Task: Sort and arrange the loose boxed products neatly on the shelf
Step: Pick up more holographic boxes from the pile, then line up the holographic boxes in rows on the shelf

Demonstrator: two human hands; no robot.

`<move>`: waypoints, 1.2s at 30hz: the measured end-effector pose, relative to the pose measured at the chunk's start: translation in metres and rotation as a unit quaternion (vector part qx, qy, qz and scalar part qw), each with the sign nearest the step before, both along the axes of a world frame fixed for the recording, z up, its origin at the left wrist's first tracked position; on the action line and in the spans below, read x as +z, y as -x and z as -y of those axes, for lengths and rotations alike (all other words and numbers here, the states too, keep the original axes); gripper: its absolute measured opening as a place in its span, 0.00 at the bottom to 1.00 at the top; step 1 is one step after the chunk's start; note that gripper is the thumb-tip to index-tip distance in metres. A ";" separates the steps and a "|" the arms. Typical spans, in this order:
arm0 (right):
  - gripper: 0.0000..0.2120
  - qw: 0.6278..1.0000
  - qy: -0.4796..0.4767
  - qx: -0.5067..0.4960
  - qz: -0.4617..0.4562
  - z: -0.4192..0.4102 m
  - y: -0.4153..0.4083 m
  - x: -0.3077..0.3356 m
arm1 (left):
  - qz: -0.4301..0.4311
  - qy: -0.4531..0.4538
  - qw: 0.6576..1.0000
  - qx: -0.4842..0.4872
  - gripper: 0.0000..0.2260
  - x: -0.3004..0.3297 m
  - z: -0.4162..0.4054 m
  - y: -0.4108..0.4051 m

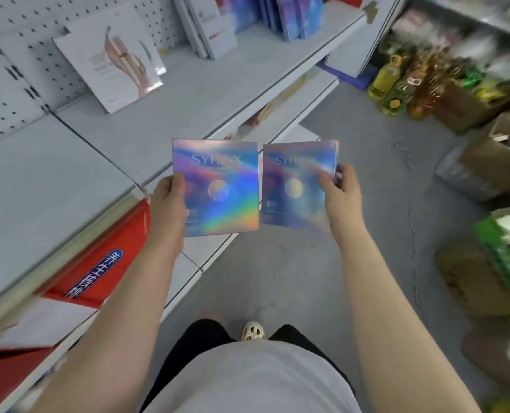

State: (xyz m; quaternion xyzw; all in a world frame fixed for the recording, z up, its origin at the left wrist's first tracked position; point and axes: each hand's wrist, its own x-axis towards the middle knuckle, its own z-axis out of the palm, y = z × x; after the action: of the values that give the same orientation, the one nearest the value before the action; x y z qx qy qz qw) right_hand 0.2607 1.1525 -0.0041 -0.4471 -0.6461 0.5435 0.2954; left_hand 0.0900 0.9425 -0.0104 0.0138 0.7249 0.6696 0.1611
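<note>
Two holographic boxes (218,186), one per hand.

We see two cardboard boxes, the left box (218,186) and the right box (295,186), both with a glossy, rainbow-sheen foil finish. The shelf (68,180) beside them looks like smooth, matt grey painted metal, backed by a perforated panel (6,70). The floor (307,263) is rough, cracked grey concrete. Yellow bottles (385,79) look like shiny clear plastic.
</note>
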 end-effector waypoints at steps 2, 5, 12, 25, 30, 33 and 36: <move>0.08 1.000 0.007 -0.008 -0.003 -0.029 0.002 0.003 | -0.007 0.003 1.000 -0.014 0.10 0.001 -0.035 0.003; 0.10 1.000 0.012 -0.008 -0.006 -0.076 0.017 0.001 | -0.018 -0.003 1.000 -0.018 0.11 0.002 -0.087 0.017; 0.14 1.000 -0.019 -0.003 0.011 -0.201 0.093 0.001 | -0.024 -0.010 1.000 0.011 0.13 -0.001 -0.201 0.090; 0.30 0.950 -0.219 0.209 0.078 -0.393 0.302 0.061 | -0.033 0.008 0.993 0.116 0.11 0.028 -0.351 0.239; 0.28 0.897 -0.317 0.305 0.045 -0.437 0.402 0.063 | -0.021 -0.019 0.974 0.224 0.10 0.023 -0.380 0.269; 0.23 0.866 -0.350 0.358 0.022 -0.459 0.450 0.063 | 0.005 -0.018 0.954 0.300 0.13 0.018 -0.396 0.271; 0.16 0.849 -0.352 0.394 0.033 -0.476 0.487 0.067 | 0.003 -0.030 0.926 0.377 0.12 0.019 -0.419 0.268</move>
State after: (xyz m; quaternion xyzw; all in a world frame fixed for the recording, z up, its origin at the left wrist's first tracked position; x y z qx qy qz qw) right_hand -0.2268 1.6289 0.0629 -0.0391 -0.9254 0.3353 0.1726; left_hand -0.1780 1.3610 0.0088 -0.2575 0.6557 0.7025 -0.1013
